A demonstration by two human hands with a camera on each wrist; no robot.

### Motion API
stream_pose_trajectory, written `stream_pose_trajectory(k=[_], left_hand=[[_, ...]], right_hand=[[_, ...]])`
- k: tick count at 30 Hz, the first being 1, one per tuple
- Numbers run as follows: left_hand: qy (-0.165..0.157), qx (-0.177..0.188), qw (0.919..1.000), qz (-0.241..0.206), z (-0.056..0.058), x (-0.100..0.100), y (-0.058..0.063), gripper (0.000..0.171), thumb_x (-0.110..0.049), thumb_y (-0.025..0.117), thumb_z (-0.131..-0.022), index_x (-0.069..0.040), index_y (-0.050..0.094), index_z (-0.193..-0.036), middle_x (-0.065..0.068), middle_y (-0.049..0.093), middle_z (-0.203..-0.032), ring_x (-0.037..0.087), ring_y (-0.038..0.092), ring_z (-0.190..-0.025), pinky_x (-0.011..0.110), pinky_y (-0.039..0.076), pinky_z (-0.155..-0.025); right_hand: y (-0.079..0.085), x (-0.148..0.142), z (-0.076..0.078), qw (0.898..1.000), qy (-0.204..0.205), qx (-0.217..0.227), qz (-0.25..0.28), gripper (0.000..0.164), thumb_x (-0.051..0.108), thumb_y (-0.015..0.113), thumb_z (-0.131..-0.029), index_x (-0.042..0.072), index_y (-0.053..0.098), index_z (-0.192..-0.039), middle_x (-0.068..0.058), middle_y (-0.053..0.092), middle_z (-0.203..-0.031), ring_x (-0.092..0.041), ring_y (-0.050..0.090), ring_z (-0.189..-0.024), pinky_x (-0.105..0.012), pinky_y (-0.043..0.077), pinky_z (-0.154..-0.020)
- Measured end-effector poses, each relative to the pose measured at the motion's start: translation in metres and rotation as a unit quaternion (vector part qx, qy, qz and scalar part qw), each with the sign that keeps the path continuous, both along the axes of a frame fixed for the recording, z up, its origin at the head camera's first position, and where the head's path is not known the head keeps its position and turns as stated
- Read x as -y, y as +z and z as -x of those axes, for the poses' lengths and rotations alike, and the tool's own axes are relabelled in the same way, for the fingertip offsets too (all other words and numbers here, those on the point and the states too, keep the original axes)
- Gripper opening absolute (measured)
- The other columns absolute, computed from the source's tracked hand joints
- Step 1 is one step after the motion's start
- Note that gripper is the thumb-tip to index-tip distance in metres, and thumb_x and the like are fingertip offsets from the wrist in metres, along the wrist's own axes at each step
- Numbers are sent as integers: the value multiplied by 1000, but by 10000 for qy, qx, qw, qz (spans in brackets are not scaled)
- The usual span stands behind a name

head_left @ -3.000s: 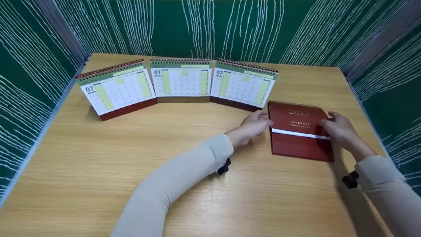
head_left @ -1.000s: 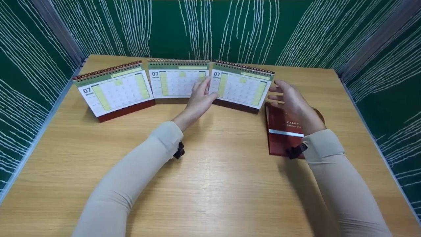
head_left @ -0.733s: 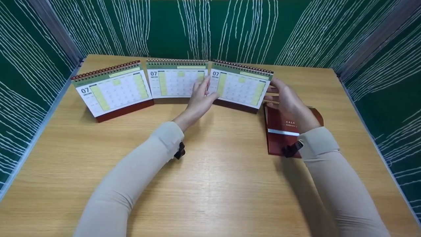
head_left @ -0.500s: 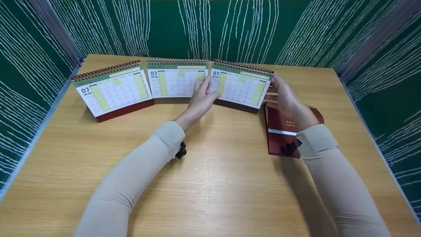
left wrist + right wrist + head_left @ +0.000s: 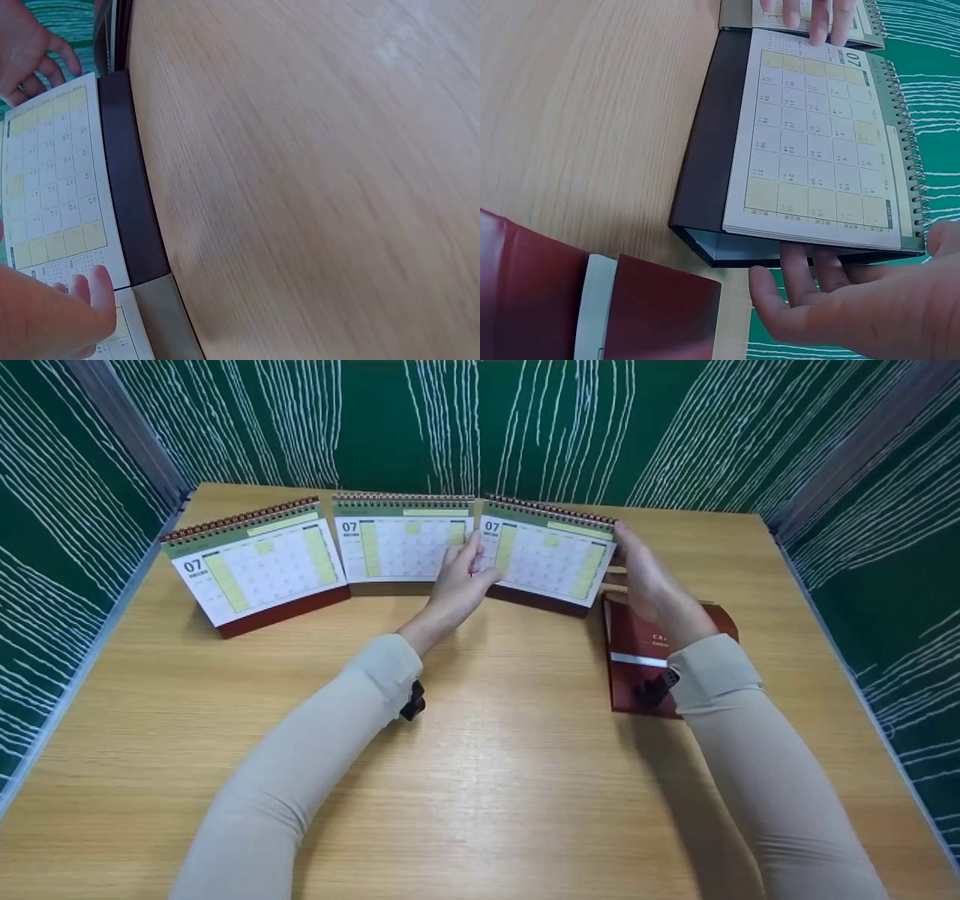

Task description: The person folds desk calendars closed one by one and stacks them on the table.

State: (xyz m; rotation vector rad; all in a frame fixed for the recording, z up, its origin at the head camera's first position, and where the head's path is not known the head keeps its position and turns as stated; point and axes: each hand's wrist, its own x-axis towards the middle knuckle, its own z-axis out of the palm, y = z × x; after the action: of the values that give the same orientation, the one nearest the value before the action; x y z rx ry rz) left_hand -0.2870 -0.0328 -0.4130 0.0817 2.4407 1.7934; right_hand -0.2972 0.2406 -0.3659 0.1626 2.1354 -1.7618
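Three spiral-bound desk calendars stand side by side in an arc, their pages headed 07. My left hand (image 5: 457, 589) lies at the joint between the middle calendar (image 5: 394, 551) and the right calendar (image 5: 547, 559), its extended fingertips on the right one's left edge. At that calendar's other end is my right hand (image 5: 649, 577). In the right wrist view its fingers (image 5: 795, 274) reach the open side behind the page, with the thumb by the spiral's upper corner. The left calendar (image 5: 259, 574) stands apart from both hands.
A dark red calendar (image 5: 626, 682) with a white band lies beneath my right forearm, partly hidden by it. A wooden table (image 5: 480, 780) bears everything. Green walls with white streaks close in the back and sides.
Both hands have left the red calendar and come to the right standing calendar. In the last second, my right hand has moved left onto its right edge, while the left hand stays nearly still.
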Motion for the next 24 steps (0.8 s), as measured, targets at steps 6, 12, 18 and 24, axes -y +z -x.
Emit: stream_pose_trajectory(k=[6, 12, 18, 24], left_hand=[[129, 39, 9999, -69, 2, 1, 1, 80, -20, 67, -101, -23, 27, -170, 1, 42, -152, 17, 46, -130, 25, 43, -110], [91, 11, 9999, -137, 2, 1, 2, 78, -18, 67, -99, -23, 32, -169, 1, 44, -147, 18, 48, -129, 23, 44, -108], [144, -11, 9998, -158, -1, 1, 1, 78, -17, 67, -98, -22, 34, -168, 1, 44, -148, 18, 48, -129, 22, 44, -106], [124, -95, 9998, -139, -5, 1, -1, 75, -18, 66, -98, -22, 36, -167, 2, 42, -148, 18, 48, -129, 24, 46, -103]], right_hand=[[1, -2, 2, 10000, 28, -64, 35, 73, 64, 18, -110, 12, 35, -158, -6, 43, -146, -32, 39, -141, -52, 23, -128], [1, -9, 4, 9999, 73, -61, 101, 68, 63, 16, -111, 14, 41, -150, -5, 46, -140, -28, 44, -132, -52, 27, -125], [4, -6, 8, 9997, -12, -29, 256, 57, 56, 18, -113, 16, 48, -139, -6, 47, -133, -27, 49, -123, -46, 35, -116], [9, -5, 13, 9996, -118, 85, 237, 53, 53, 19, -114, 17, 49, -139, -5, 48, -133, -25, 50, -122, -43, 40, -112]])
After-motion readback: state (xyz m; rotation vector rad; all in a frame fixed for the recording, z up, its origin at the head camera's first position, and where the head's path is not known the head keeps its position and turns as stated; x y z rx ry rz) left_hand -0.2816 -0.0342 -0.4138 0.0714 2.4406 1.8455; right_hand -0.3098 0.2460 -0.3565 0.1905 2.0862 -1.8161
